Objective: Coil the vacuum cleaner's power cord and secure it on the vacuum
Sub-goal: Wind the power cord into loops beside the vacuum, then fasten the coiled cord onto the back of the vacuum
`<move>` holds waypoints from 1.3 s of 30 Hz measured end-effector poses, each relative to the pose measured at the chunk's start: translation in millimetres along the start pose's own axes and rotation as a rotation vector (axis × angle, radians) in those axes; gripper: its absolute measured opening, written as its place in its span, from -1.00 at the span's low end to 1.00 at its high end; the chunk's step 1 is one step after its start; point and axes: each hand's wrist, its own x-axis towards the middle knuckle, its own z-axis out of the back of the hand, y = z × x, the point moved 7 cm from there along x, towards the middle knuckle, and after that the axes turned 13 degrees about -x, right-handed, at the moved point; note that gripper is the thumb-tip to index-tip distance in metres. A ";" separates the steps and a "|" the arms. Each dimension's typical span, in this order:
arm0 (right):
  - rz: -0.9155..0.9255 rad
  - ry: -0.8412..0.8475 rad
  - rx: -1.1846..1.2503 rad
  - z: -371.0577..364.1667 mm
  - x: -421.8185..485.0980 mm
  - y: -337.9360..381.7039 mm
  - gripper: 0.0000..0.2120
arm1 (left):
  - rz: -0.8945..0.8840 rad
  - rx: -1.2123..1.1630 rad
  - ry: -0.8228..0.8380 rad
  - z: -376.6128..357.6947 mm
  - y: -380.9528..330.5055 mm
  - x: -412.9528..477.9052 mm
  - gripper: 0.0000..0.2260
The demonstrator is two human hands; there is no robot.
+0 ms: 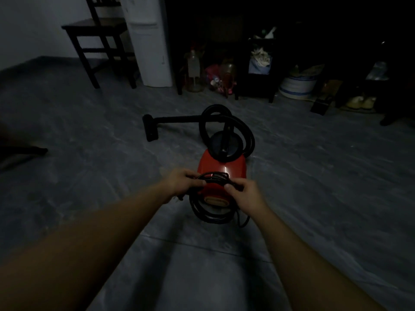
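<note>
Both hands, left (179,181) and right (243,194), gripped the coiled cord (210,215), which hid the vacuum's (221,168) rear in the dimness.

The room is dim. Grey marbled floor (89,122) spreads all around. At 11 o'clock a dark wooden chair (94,26) stands before a pale wall (33,25), just beside a tall white unit (150,41). Cluttered dark shelves (258,86) sit at 1 o'clock.

Chair (98,30), far left: cut off by top edge. Shelving (256,84) items, far right: too dim to identify. Left hand (179,182) and right hand (244,196) cover part of the power cord (195,206); its coil hides the vacuum (221,169)'s near end.
</note>
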 end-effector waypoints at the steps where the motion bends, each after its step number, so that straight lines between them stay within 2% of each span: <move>1: -0.021 -0.004 -0.016 -4.1 -1.6 -5.0 -0.85 | 0.025 -0.017 0.044 -1.5 6.2 6.4 -0.96; 4: -0.032 -0.016 -0.124 -9.2 -0.3 -21.0 -0.82 | 0.084 -0.040 0.171 -11.1 28.1 30.4 -0.96; 9: -0.082 -0.036 -0.254 -9.7 5.1 -24.1 -0.84 | 0.126 -0.167 0.273 -13.6 51.0 61.1 -0.87; 16: -0.099 0.010 -0.276 -27.4 22.5 -4.7 -0.84 | 0.171 -0.366 0.303 9.2 63.8 65.8 -0.81; 25: -0.057 0.089 -0.302 -15.8 55.0 -29.0 -0.88 | 0.002 0.043 0.119 4.5 41.4 86.5 -0.77; 28: -0.055 0.034 -0.301 -20.1 47.8 -51.6 -0.86 | -0.103 0.119 0.080 -10.6 49.8 89.7 -0.76; 32: -0.091 -0.084 -0.298 -31.7 38.5 -78.9 -0.94 | -0.331 0.359 0.079 -20.6 53.4 93.1 -0.80; 36: -0.119 -0.142 -0.207 -34.0 40.9 -90.0 -0.96 | -0.410 0.356 0.018 -22.8 61.4 94.8 -0.78; 39: -0.187 -0.171 -0.166 -40.5 32.4 -105.5 -0.94 | -0.373 0.295 -0.032 -29.0 78.5 90.5 -0.75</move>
